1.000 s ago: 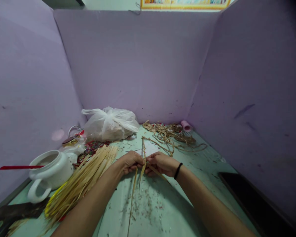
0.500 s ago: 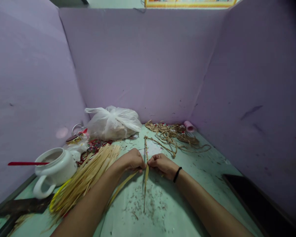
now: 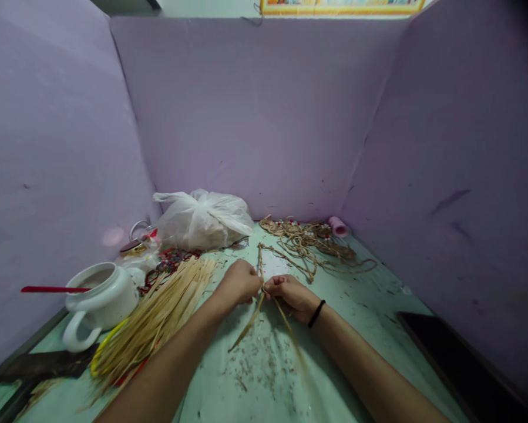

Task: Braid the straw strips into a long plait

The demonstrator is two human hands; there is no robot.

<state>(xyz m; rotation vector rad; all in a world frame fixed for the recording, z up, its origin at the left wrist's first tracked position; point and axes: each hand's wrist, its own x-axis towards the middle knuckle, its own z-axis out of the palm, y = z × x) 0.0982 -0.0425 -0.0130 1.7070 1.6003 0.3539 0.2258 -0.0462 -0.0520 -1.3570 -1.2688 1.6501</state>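
Observation:
My left hand (image 3: 239, 282) and my right hand (image 3: 290, 292) meet at the middle of the pale green table (image 3: 369, 305), both closed in a pinch on thin tan straw strips (image 3: 251, 320). A braided cord (image 3: 260, 261) runs from between my fingers away toward the back. Two loose strip ends hang from the pinch toward me, one to the left, one to the right. A black band circles my right wrist.
A bundle of straw strips (image 3: 158, 317) lies left of my hands, beside a white jug (image 3: 98, 299) with a red stick. A white plastic bag (image 3: 204, 218), coiled braided cord (image 3: 310, 241) and a pink spool (image 3: 336, 225) sit at the back. Purple panels wall the table.
Both hands stayed together at the centre. The loose strip ends swung: one now points left toward me and another right, where they earlier hung more straight down.

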